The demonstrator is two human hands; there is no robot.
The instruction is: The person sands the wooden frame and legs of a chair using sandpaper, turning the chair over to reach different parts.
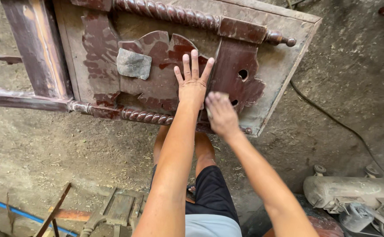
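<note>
Black shorts and our knees sit nearest, above the dusty floor (47, 149). Our left hand (193, 83) lies flat with fingers spread on the dark red carved wooden panel (157, 83), which rests on a worn board (284, 61). Our right hand (220, 115), blurred, is curled over a small pale pad, pressing it to the panel just beside. Farther off, a grey sanding block (133, 64) lies on the carving, below a twisted spindle (170, 12)

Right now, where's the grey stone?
In the head view the grey stone lies on the carved dark-red wooden panel, upper left of centre, left of the left hand pressed flat on the panel.
</note>
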